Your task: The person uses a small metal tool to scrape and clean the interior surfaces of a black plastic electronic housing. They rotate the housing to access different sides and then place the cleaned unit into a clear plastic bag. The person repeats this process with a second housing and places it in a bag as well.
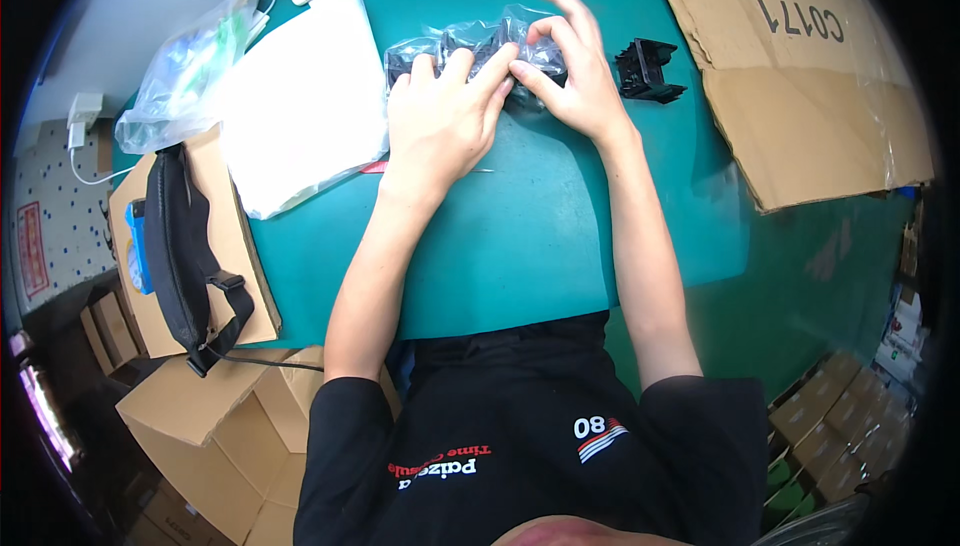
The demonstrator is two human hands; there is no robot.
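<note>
A clear plastic bag [470, 38] holding black plastic parts lies on the green table [520, 236] in front of me. My left hand [445, 106] presses down on the bag's near left side, fingers flat over it. My right hand [570, 71] pinches the bag's right end with thumb and fingers. The two hands touch at their fingertips over the bag. One loose black plastic part [648, 70] stands on the table just right of my right hand, apart from it.
A stack of white plastic sheets [300, 96] lies left of the bag, with a clear bag [185, 71] beyond it. A black strap pouch [180, 246] rests on cardboard [190, 306] at the left edge. A large flattened carton [810, 66] covers the right.
</note>
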